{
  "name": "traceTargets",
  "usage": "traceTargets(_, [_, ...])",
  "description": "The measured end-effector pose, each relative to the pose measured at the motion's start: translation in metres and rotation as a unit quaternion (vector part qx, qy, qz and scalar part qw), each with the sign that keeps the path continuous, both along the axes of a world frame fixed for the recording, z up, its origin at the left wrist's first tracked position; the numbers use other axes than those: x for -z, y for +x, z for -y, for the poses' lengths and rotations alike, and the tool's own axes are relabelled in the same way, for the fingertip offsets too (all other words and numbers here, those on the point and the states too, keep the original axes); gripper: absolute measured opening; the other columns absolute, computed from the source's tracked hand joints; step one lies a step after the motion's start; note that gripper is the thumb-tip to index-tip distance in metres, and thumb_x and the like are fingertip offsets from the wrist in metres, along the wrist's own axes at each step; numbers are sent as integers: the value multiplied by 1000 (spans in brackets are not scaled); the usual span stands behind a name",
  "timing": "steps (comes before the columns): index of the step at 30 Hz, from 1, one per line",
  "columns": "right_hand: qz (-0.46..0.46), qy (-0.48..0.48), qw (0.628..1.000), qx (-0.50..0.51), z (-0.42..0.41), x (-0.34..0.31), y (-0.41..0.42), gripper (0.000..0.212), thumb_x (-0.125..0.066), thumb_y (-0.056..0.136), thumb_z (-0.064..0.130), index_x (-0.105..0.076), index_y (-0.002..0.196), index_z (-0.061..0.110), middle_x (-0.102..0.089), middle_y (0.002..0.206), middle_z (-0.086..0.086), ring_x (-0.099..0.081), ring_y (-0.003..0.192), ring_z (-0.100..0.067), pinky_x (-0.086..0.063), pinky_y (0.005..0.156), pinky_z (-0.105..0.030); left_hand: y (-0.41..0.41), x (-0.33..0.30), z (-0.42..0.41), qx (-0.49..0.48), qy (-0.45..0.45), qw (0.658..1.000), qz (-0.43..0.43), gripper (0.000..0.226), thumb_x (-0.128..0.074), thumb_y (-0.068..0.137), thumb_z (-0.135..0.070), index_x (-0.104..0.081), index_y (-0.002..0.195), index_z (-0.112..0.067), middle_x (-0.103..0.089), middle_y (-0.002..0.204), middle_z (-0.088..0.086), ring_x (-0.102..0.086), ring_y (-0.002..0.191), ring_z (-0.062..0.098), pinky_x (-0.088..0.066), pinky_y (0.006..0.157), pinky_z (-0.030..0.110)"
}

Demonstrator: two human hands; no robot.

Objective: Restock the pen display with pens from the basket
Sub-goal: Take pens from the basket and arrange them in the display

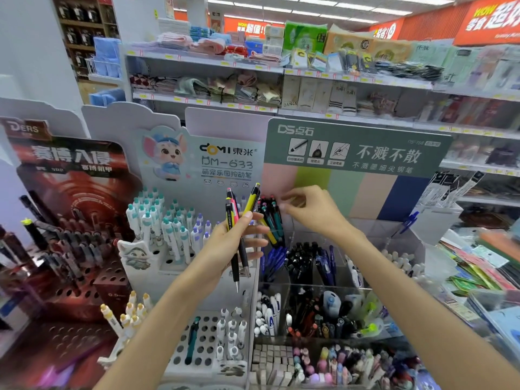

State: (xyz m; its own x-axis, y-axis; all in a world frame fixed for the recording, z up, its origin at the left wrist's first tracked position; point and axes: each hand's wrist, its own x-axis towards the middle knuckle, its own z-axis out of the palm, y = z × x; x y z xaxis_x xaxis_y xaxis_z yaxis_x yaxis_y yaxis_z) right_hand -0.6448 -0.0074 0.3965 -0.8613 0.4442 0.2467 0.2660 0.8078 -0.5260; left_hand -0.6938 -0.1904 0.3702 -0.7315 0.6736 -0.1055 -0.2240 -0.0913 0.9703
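My left hand [236, 237] grips a small bunch of pens [235, 215], pink, yellow and black, tips down, in front of the white display. My right hand [312, 209] reaches over the top rear compartment of the clear acrylic pen display [349, 288], fingers pinched just right of several dark and teal pens [271, 218] standing there. Whether those fingers hold anything I cannot tell. No basket is in view.
A white stand [180, 266] with teal-capped and purple-capped pens sits left of centre, a red perforated stand [70, 280] further left. Acrylic compartments below hold blue, black and mixed pens, with erasers [273, 361] at the front. Packets lie at the right, store shelves behind.
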Motion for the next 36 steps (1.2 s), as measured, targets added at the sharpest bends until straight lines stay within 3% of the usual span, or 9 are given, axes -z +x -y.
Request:
traceTargets(4, [-14,-286,958,-17,17,-18,20,35,-53,92,45,-70,104,17,-66,77,4,-50,54,-3,-39,48,-10,5,3,-7,13,-10,1000,-20,24,-49,97,-34,-69,98,-20,-65,70,-5,-58,55,6,-54,56,22])
traceTargets(8, [0,-252,967,-48,27,-12,26,30,-58,92,36,-71,97,10,-59,68,6,-48,58,-7,-38,51,-11,18,2,-22,62,-9,998,-18,26,-47,98,-32,-67,102,-16,-72,80,-1,-67,66,7,-60,68,26])
traceTargets(13, [-226,-345,911,24,7,-20,36,21,-53,96,13,-65,108,1,-63,80,-1,-60,63,-1,-50,59,-12,9,1,-22,3,4,999,-41,26,-40,102,-26,-66,102,-24,-70,111,-2,-66,104,10,-55,87,25])
traceTargets(16, [-288,-188,935,88,-7,-23,39,13,-57,94,16,-67,101,11,-66,77,3,-64,64,0,-54,68,-16,-3,0,-12,-29,-1,998,-53,26,-39,102,-26,-66,103,-24,-71,102,-8,-67,94,6,-53,85,25])
traceTargets(18, [-276,-90,953,83,-6,-19,39,13,-63,90,18,-68,102,16,-68,79,6,-67,73,-6,-54,77,-21,-7,-1,-8,-39,4,999,-30,25,-41,102,-24,-66,100,-20,-68,80,-8,-64,64,4,-54,62,21])
traceTargets(21, [-255,-10,965,60,0,-8,33,27,-72,84,18,-66,110,13,-69,85,6,-67,78,-8,-54,81,-25,-11,-1,-4,-26,6,1000,-8,23,-42,102,-23,-62,100,-14,-41,55,-8,-33,38,3,-32,37,15])
traceTargets(25, [-226,30,973,38,3,10,19,31,-76,80,18,-60,107,14,-73,89,-2,-70,78,-13,-58,78,-35,-10,1,-1,-11,-14,1000,-5,17,-48,99,-27,-60,99,-15,-28,56,-8,-24,39,1,-20,34,13])
traceTargets(30, [-128,6,990,58,-3,29,5,20,-76,80,27,-71,93,13,-73,89,-1,-68,82,-14,-55,79,-36,-8,3,2,1,-39,999,13,31,-48,96,-36,-42,73,-17,-30,49,-11,-23,37,1,-19,32,13])
traceTargets(36, [-48,22,990,128,0,25,-8,22,-71,81,40,-75,91,21,-73,94,1,-65,90,-22,-52,77,-35,-1,-1,2,22,23,996,82,31,-37,94,-21,-34,64,-16,-29,55,-5,-24,34,4,-16,30,14])
